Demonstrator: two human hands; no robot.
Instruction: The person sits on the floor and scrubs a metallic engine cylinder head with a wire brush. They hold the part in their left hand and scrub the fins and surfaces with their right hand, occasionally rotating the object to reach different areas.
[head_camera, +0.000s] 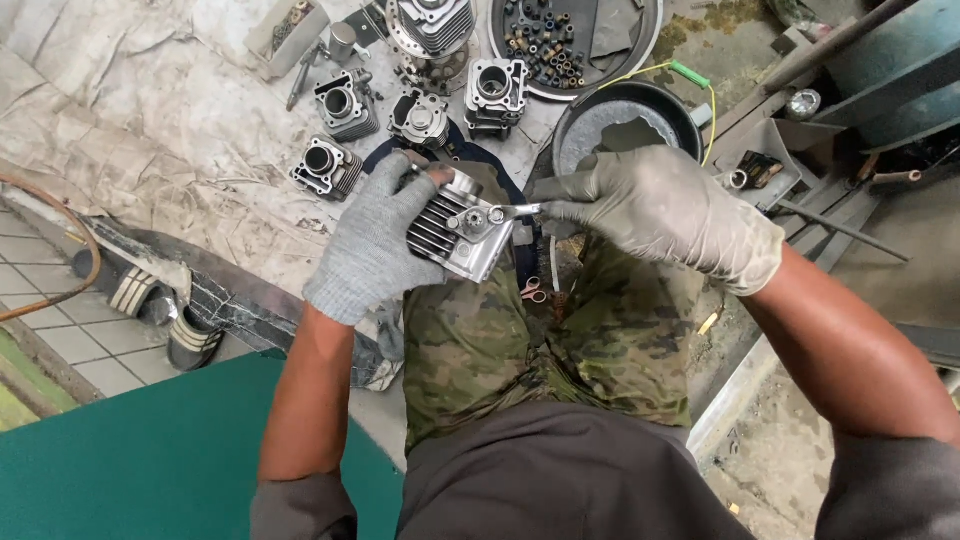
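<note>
Spare cylinders (340, 103), parts tray (645, 40), sandals (165, 310)

I see a silver finned engine cylinder (458, 228) tilted over my lap, fins toward nine o'clock, with a slim metal wrench (515, 211) set on its fitting at three o'clock.

Floor, upper left: I see crumpled pale sheeting (150, 110) spread over the ground
Floor, left edge: I note light tiles (55, 330) beside a green mat (150, 460)
Footwear: a striped sandal (140, 290) lies on the tiles
Hose: I log a brown hose (85, 240) curving across the tiles
Right side: I see bare stained concrete (790, 470) and a dark metal frame (860, 60)
Light: even daylight, soft shadows
</note>
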